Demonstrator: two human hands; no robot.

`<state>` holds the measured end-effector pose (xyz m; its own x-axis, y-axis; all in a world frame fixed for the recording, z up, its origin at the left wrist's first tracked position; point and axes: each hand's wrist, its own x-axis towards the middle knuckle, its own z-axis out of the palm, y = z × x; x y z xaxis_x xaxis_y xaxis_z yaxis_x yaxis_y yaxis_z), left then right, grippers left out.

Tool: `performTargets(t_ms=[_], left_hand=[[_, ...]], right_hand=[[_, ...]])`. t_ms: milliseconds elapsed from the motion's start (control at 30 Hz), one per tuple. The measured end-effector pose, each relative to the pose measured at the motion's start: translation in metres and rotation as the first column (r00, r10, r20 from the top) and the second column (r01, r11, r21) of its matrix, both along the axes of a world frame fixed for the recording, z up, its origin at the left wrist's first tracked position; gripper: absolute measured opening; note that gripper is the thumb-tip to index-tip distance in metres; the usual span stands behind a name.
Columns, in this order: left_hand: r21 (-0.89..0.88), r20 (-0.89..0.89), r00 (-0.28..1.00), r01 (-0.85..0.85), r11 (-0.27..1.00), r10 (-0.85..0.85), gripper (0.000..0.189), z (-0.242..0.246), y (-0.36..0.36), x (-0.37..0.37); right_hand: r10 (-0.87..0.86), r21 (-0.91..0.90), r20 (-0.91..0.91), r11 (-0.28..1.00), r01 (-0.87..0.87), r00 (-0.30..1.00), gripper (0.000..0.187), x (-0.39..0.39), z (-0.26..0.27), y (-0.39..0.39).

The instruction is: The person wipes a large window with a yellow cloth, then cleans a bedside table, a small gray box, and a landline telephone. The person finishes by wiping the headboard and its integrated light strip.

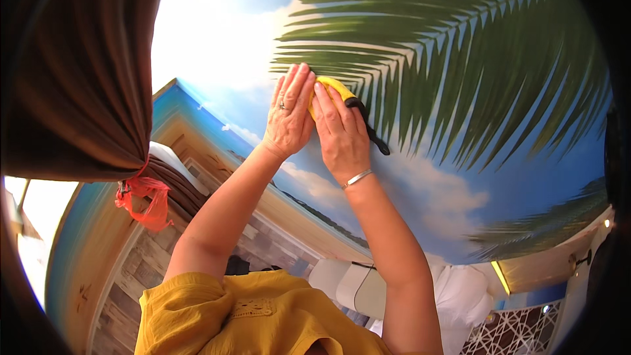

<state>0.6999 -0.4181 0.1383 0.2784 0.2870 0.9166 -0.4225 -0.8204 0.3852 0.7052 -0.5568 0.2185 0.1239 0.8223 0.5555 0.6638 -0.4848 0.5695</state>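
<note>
My right hand [343,130] presses a yellow cloth with black trim [335,85] flat against a wall mural of palm fronds and sky [434,177]. The black edge of the cloth hangs out past my right fingers. Beside it, my left hand [292,116] lies flat with its fingers extended close together, its thumb side against the cloth. Whether cloth also lies under the left palm is hidden. Both arms reach up from a mustard-yellow top. A ring sits on the left hand and a metal bracelet on the right wrist.
A dark brown curtain [84,69], tied with red plastic [145,202], hangs at left near a bright opening. Below are wood-look planks [143,261], pale furniture [362,286], white bedding [461,296] and a white lattice panel [515,328]. A lit strip [501,277] shows lower right.
</note>
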Motion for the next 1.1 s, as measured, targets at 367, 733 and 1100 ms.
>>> performTargets(t_ms=[367,733,1100], left_hand=[[-0.045,0.059,0.989,-0.13,0.99,0.133,0.065,0.025,0.037,-0.009],[-0.136,-0.186,0.982,-0.027,0.99,0.002,0.079,-0.053,0.011,-0.046],[-0.083,-0.035,0.984,0.172,0.982,-0.176,0.064,-0.027,-0.047,-0.032]], right_hand=[[0.178,0.131,0.055,0.974,-0.184,0.982,0.046,0.027,0.06,0.069],[0.179,-0.123,-0.189,0.971,-0.205,0.965,0.045,0.01,-0.045,0.055],[0.034,-0.005,-0.1,0.999,-0.035,0.994,0.039,0.003,-0.043,-0.016]])
